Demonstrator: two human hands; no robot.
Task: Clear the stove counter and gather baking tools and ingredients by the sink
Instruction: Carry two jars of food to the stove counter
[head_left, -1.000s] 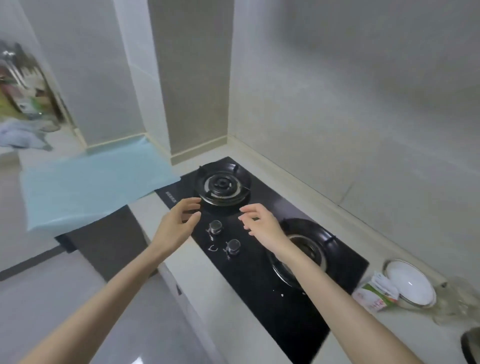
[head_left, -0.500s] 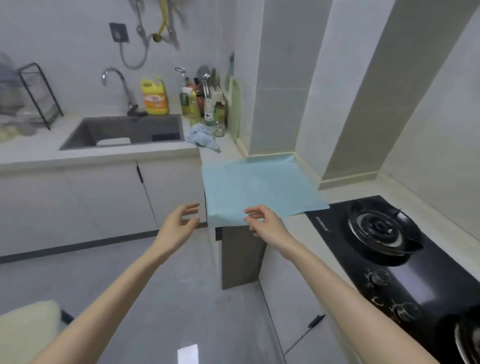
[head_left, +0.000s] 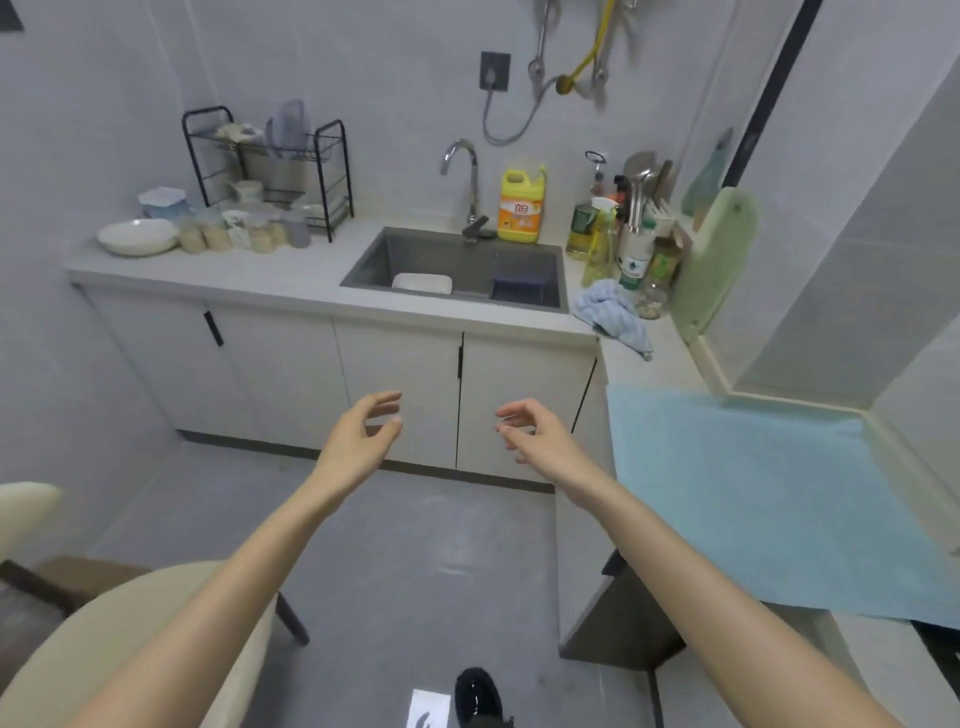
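My left hand (head_left: 363, 439) and right hand (head_left: 537, 439) hang side by side in front of the cabinet doors (head_left: 415, 358). Both are released, with fingers loosely curled around nothing.

The nearest hazard, I think, is the mat (head_left: 753, 493) just right of the right hand. It lies on the counter with its near edge hanging past the counter's end. A careless sweep of that forearm could catch the loose edge and drag the mat to the floor.

Beyond the right hand, a cloth (head_left: 613, 317) droops over the counter corner and would slide off at a brush. Behind it stand crowded bottles (head_left: 626, 244) and a leaning board (head_left: 711, 260). Reaching in there could topple one thing into the next.

The sink (head_left: 447, 254) sits straight ahead, beyond both hands. The jars (head_left: 234, 236) and a bowl (head_left: 137, 236) sit far off to the left of the left hand, on the counter in front of the rack (head_left: 270, 166). They are packed close, so I judge that adding more beside them could knock one over.

Below the left forearm, a chair (head_left: 78, 634) narrows the floor, and stepping left could bump it.
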